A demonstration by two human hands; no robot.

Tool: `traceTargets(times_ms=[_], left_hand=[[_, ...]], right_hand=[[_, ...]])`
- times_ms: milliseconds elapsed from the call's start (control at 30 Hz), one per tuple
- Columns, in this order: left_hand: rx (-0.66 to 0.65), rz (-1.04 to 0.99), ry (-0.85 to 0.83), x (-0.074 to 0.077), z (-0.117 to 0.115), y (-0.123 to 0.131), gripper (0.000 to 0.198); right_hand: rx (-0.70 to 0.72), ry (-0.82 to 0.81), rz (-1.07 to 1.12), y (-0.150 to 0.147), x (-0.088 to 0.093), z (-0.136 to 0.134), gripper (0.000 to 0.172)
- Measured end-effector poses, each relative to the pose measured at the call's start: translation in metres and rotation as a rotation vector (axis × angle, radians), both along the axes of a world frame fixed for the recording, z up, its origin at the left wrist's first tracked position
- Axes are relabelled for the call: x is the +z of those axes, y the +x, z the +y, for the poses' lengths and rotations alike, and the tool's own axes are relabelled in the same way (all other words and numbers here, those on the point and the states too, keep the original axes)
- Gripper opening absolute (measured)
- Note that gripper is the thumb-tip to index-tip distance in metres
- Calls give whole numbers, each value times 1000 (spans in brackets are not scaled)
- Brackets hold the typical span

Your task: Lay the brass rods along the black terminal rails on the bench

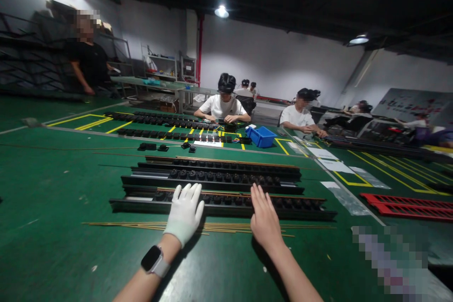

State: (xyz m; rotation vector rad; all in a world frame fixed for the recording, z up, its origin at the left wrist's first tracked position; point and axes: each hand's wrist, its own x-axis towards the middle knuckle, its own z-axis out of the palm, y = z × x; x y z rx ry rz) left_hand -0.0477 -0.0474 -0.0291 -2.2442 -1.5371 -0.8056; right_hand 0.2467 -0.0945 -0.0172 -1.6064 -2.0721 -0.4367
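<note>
My left hand (184,214), in a white glove with a watch above the wrist, lies with fingers stretched out at the nearest black channel rail (222,208). My bare right hand (264,217) reaches over the same rail farther right, its fingers straight and close together. Round black parts (300,202) sit in a row inside this rail, and a thin brass-coloured rod (226,193) runs along them between my fingertips. Whether my fingers press on the rod cannot be made out. Several loose brass-coloured rods (226,226) lie on the green table below my palms.
Behind stand more black rails (212,180) with similar parts. Farther back are rows of black modules (159,133), a blue bin (262,137) and a co-worker (224,104) seated opposite. Red slatted pieces (406,206) and paper sheets (336,165) lie to the right.
</note>
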Motion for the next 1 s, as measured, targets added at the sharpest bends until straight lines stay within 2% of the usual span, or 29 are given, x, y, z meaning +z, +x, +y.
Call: traceTargets(times_ms=[133,233,467,667,800,1000], left_hand=[[-2,-9,-12,0,0,0,49],[7,0,-24,2,-1,0,50],[18,9,-37,4,-3,1,51],[20,-5,-30,2,-3,0,51],[18,-6,-34,2,-3,0,52],[19,8,-39,3,-4,0,52]], right_hand=[[6,-88,-90,-2,-9,-4,98],[4,-143,-124,-3,-9,-4,91],[52,-123,-116,-17,9,2,105],[57,-231,-135,-33,1,2,97],[48,-240,-121,-38,6,3,97],[125,-278,-111,-57,9,7,97]])
